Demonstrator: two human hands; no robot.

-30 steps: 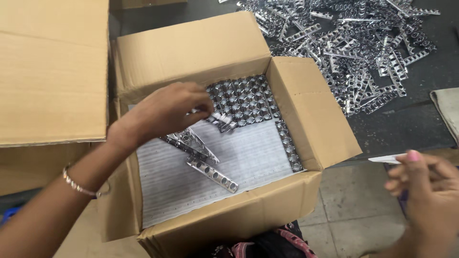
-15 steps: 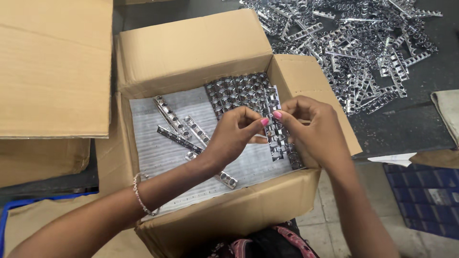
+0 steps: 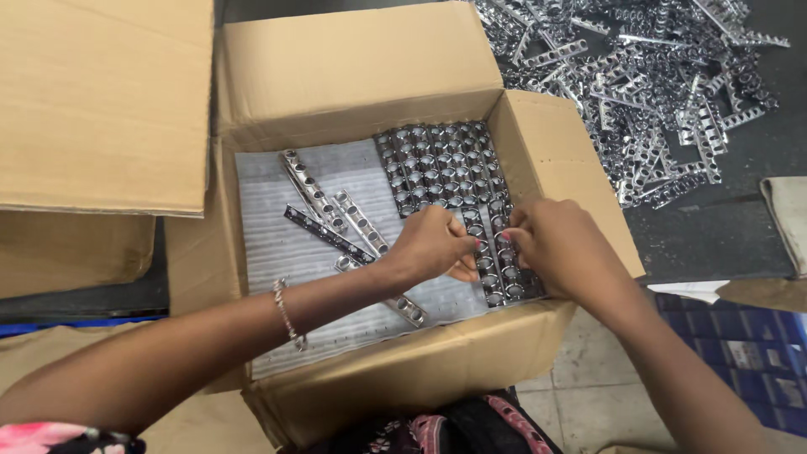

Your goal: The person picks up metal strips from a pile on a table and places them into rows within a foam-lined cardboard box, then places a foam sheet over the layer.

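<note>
Both hands pinch one chrome strip (image 3: 490, 252) at the box's (image 3: 353, 67) near right: left hand (image 3: 433, 245), right hand (image 3: 551, 244). The packed rows (image 3: 441, 168) fill the right third; loose strips (image 3: 336, 220) on the grey liner (image 3: 269, 244) remain unplaced.

— Where's the open room in the box (image 3: 353, 71)?

— Left half. Bare grey liner sheet (image 3: 269, 244), only a few loose metal strips (image 3: 336, 214) lying across it, slanted. I can reach around them.

— And the right?

— Packed strip rows (image 3: 441, 164) fill it up to the right flap (image 3: 555, 160). My left hand (image 3: 433, 244) and right hand (image 3: 559, 244) crowd the near end of those rows, fingertips almost touching.

— Outside the box?

— Heap of strips (image 3: 647, 92) on the dark floor to the right; a second carton (image 3: 101, 109) close against the left.
</note>
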